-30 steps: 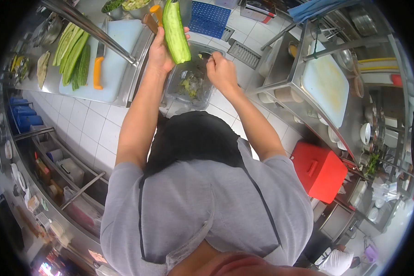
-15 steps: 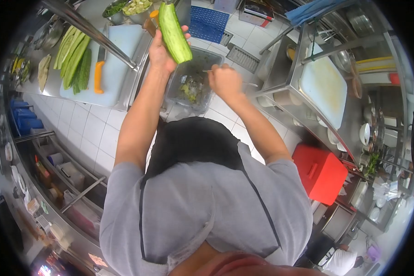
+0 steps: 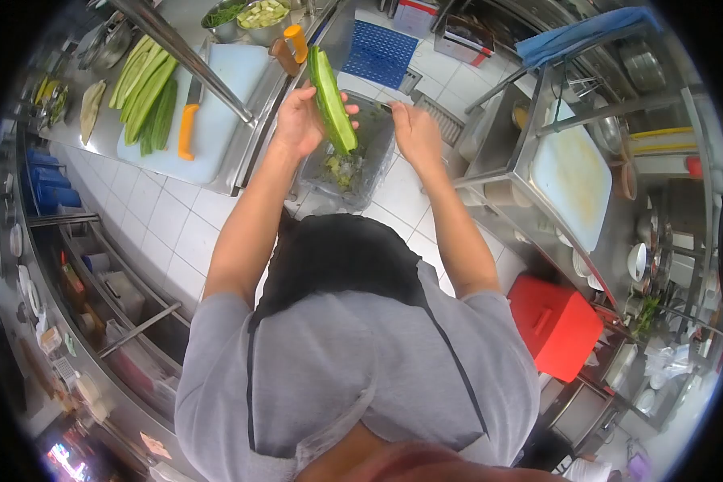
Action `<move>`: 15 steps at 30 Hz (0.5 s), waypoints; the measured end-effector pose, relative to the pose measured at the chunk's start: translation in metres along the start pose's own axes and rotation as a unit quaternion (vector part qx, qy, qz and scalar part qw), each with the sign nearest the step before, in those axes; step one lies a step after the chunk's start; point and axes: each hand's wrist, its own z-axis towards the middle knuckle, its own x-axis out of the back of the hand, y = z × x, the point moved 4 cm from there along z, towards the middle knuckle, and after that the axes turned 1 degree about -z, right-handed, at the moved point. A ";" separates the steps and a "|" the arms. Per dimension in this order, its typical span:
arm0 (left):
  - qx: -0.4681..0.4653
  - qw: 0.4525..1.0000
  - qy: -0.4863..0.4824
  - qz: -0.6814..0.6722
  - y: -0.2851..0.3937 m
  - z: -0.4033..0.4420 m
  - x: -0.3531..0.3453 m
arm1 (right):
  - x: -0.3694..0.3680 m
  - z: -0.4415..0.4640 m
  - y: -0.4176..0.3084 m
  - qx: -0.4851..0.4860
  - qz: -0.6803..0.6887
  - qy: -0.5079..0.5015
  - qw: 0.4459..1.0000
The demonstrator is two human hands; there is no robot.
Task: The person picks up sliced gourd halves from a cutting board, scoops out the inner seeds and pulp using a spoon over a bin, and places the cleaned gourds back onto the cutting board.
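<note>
My left hand (image 3: 299, 122) is closed around a long cucumber (image 3: 334, 108), held tilted with its lower end toward me. Pale green flesh shows along it, with darker green skin on the left edge. My right hand (image 3: 417, 135) is a little to the right, apart from the cucumber, its fingers pinched on a thin tool (image 3: 386, 107) of which only a small end shows; its kind I cannot make out. Below both hands stands a clear plastic tub (image 3: 307, 178) with green scraps (image 3: 344, 170) in it.
On the left counter, a white cutting board (image 3: 234, 88) bears an orange-handled knife (image 3: 189, 128) and several cucumber pieces (image 3: 143, 84). Bowls of chopped greens (image 3: 263, 14) stand behind. A metal rail (image 3: 186, 60) crosses there. At right are a steel table with a board (image 3: 574, 185) and a red bin (image 3: 556, 325).
The cucumber has come down and to the right and turned, now showing more dark skin. My right hand has shifted slightly right and away from it.
</note>
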 end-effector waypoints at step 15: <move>0.129 0.941 0.112 0.291 -0.001 -0.010 -0.010 | 0.016 0.032 -0.063 0.128 -0.149 -0.121 0.973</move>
